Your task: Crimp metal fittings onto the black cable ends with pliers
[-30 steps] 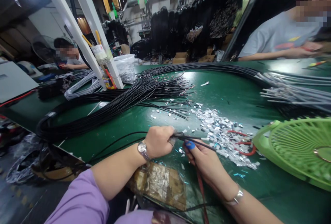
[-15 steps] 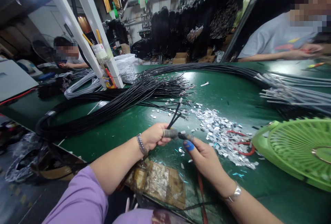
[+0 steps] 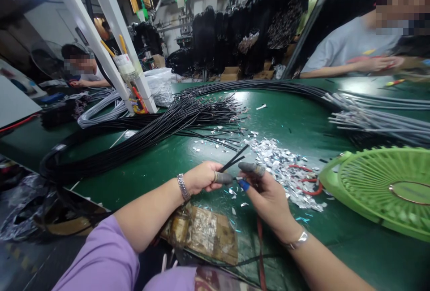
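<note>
My left hand (image 3: 204, 177) is closed around short black cables (image 3: 234, 158), whose far ends stick out up and to the right. A grey finger cover sits on one of its fingers, pointing at my right hand. My right hand (image 3: 267, 192) is just beside it, with its grey-covered index finger lifted away from the blue-covered thumb. The thumb tip is close to the short cable end at my left fingertips, where a small whitish bit shows. Whether they touch is too small to tell.
White and silver scraps (image 3: 282, 165) lie on the green table (image 3: 285, 116) around red-handled pliers (image 3: 311, 188). A green fan (image 3: 386, 188) stands at the right. Black cable bundles (image 3: 161, 129) curve across the left, grey cables (image 3: 372, 116) at right. Two other people sit beyond.
My right index finger has lifted away from the thumb, opening the pinch at the cable end. The black cables in my left hand have tipped further to the right.
</note>
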A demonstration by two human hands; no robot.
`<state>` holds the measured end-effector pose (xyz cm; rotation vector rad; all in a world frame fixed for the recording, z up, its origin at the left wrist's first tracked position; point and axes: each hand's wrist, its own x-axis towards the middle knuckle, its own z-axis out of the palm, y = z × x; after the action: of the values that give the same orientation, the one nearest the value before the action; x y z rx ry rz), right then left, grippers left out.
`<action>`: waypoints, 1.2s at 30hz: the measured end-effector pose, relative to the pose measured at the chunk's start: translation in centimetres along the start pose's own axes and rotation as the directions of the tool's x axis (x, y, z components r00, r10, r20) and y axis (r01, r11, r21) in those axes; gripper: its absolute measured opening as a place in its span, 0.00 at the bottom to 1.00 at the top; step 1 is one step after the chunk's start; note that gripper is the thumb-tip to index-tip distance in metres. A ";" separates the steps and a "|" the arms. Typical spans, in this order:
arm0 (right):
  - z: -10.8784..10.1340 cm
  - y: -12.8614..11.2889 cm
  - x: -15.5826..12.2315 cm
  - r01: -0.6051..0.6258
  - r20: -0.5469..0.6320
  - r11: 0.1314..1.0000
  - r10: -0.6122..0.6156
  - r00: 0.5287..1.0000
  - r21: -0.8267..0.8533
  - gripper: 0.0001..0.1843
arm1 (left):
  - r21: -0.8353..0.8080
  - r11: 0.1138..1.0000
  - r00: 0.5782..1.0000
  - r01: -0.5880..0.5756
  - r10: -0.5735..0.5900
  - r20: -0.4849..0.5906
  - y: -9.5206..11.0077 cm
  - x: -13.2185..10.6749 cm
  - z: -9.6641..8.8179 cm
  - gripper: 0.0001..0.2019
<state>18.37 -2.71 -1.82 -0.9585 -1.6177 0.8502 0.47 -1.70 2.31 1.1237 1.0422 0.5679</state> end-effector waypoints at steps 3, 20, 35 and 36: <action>0.1 0.0 0.2 -0.116 0.018 0.989 0.114 0.993 0.093 0.16 | 0.074 0.997 1.000 0.005 -0.005 -0.001 0.0 0.1 -0.1 0.22; 2.2 -0.3 0.5 -0.600 0.141 0.576 0.646 0.751 0.555 0.19 | 0.992 0.129 0.869 -0.001 0.491 -0.063 -1.0 -0.2 1.3 0.08; 0.5 0.5 1.0 -0.287 -0.037 0.942 0.297 0.954 0.174 0.16 | 0.146 0.988 0.957 -0.057 0.095 -0.273 -0.2 0.7 -1.0 0.20; 0.5 0.6 1.0 -0.262 -0.034 0.954 0.269 0.962 0.149 0.16 | 0.151 0.987 0.958 -0.049 0.090 -0.273 -0.2 0.7 -0.9 0.20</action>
<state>17.84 -1.55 -2.10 -1.1024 -1.3794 1.0989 -0.08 -0.80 1.80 1.2336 1.3071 0.7323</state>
